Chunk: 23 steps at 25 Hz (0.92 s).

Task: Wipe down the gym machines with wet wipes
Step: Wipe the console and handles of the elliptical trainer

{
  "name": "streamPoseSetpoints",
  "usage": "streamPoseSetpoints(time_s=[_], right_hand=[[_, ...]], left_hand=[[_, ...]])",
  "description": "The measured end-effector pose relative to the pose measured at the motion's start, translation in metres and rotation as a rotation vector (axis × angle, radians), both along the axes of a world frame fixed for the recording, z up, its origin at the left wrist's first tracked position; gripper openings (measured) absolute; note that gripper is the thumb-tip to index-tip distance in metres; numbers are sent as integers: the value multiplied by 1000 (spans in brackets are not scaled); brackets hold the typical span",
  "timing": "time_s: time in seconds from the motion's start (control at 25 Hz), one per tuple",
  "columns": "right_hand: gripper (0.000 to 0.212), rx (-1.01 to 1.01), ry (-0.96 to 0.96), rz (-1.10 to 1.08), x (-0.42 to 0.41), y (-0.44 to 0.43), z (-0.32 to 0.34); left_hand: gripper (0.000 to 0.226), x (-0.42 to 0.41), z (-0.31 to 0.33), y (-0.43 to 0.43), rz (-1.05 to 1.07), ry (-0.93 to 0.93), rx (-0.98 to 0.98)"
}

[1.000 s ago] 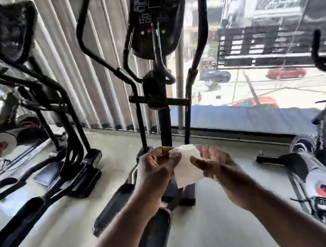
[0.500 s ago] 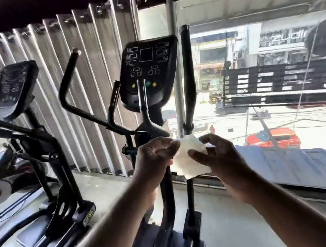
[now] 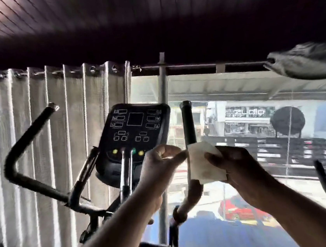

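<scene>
Nearest the camera, two bare forearms rise from the bottom edge and meet at chest height. The left hand [image 3: 160,162] has its fingers curled, and its thumb and forefinger pinch the left edge of the wet wipe [image 3: 203,165]. The right hand [image 3: 238,167] grips the other side, thumb laid across the face and fingers tucked behind. The wipe is a small folded white square held in the air between them and touching no machine yet. Just behind it stands the upright right handlebar [image 3: 188,124] of the elliptical trainer, with the dark console [image 3: 137,134] to its left and the bent left handlebar [image 3: 28,142] further over. Beyond these hang a pleated curtain [image 3: 74,133] and a wide window [image 3: 236,94] onto the street, where a red car [image 3: 237,209] is parked. The likely next step is opening or refolding the wipe, then pressing it to the handlebar or console. Pulled apart from such narrow pinches, a damp sheet could tear or slip from one hand and drop to the floor. On the console, a wet wipe pushed hard could press buttons or leave moisture around them. The handlebar probably pivots — a firm one-handed wipe might swing it away rather than clean it.
</scene>
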State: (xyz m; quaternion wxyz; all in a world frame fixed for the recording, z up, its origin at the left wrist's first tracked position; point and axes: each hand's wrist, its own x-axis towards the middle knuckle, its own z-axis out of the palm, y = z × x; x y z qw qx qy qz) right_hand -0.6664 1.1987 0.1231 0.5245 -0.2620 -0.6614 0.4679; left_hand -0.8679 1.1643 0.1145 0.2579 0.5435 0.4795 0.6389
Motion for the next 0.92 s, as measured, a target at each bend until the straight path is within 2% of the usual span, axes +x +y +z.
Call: streamPoseSetpoints(time_s=[0.08, 0.16, 0.28, 0.36, 0.4, 0.48, 0.6, 0.72, 0.8, 0.84, 0.92], right_hand=[[18, 51, 23, -138, -5, 37, 31], [25, 152, -16, -299, -4, 72, 57], [23, 314, -64, -500, -7, 122, 94], [23, 426, -76, -629, -13, 158, 117], [25, 476, -104, -672, -19, 177, 129], [30, 518, -187, -550, -38, 201, 141], [27, 594, -336, -142, -61, 223, 132], [26, 636, -243, 11, -76, 247, 129], [38, 522, -150, 66, -83, 260, 136], [41, 401, -87, 139, -83, 267, 138], [33, 52, 61, 433, -80, 275, 137]], left_hand=[[29, -9, 15, 46, 18, -17, 1], [44, -6, 26, 79, 14, -32, -23], [62, 4, 41, 120, -32, -76, -46], [62, 11, 56, 136, -57, -100, -35], [55, 14, 62, 144, -56, -92, -21], [38, 21, 67, 160, -20, -51, 2], [13, 43, 59, 168, 121, 6, 106], [7, 57, 50, 175, 323, 91, 173], [12, 57, 49, 175, 407, 152, 190], [16, 57, 49, 174, 431, 162, 190], [28, 58, 47, 171, 474, 186, 150]])
